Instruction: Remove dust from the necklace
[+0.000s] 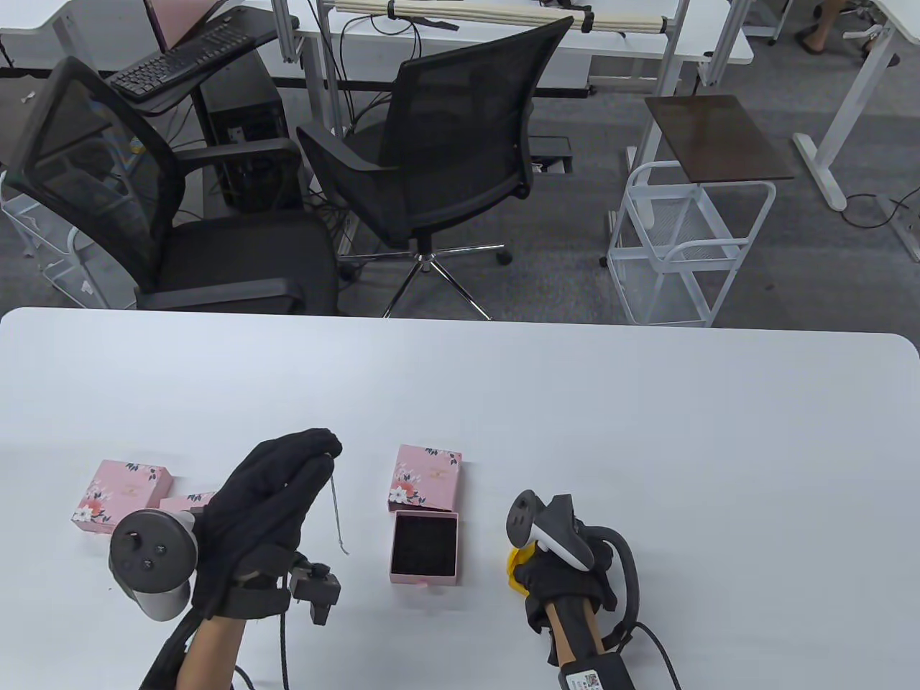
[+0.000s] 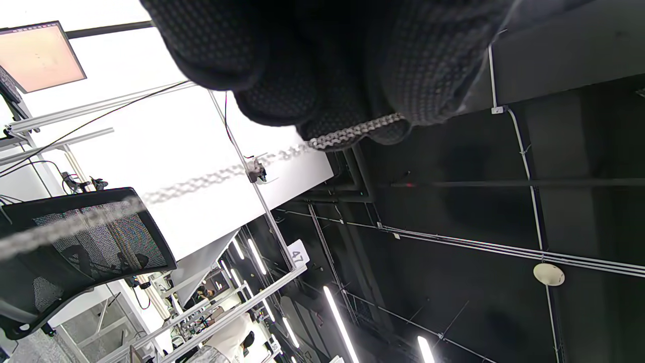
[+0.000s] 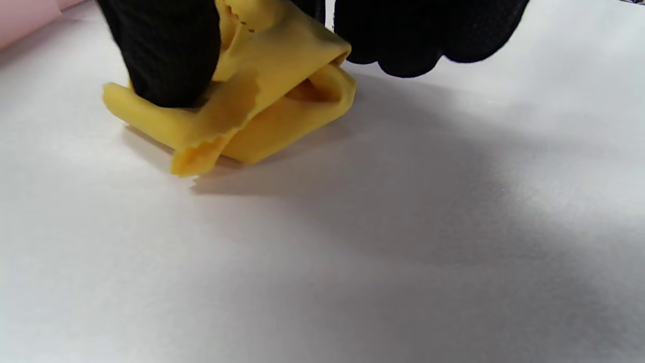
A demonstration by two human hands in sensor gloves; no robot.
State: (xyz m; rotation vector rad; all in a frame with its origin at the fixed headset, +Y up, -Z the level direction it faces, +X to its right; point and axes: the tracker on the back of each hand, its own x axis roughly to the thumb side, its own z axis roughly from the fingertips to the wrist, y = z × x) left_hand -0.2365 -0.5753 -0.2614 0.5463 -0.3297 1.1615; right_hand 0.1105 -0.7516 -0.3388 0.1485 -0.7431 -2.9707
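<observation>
At the bottom of the table view, right of centre, the right hand [image 1: 568, 575] rests low on the white table [image 1: 647, 431], its fingers closed on a folded yellow cloth [image 1: 516, 568] that peeks out at the hand's left side. In the right wrist view the black gloved fingers [image 3: 161, 50] pinch that cloth [image 3: 252, 111] at the upper left of the frame, and its lower folds touch the table surface [image 3: 352, 252].

At the lower left of the table view the left hand [image 1: 266, 517] is raised off the table, fingertips bunched together at the top. From them a thin silver necklace [image 1: 336, 510] hangs straight down, its lower end curling just above the table. The left wrist view shows the fingertips [image 2: 352, 75] at the top of the frame pinching the chain [image 2: 347, 135], which runs off blurred toward the left edge.

Between the two hands, in the lower middle of the frame, an open pink box [image 1: 425, 548] with a black lining sits on the table. Touching its far edge is its flowered pink lid [image 1: 425, 478]. At the left of the frame, beyond the left wrist, lies another pink flowered box [image 1: 121, 496], with a further pink one [image 1: 188, 501] partly hidden just beside it.

Past the far table edge, two black office chairs [image 1: 438, 151] stand in the upper part of the frame.
</observation>
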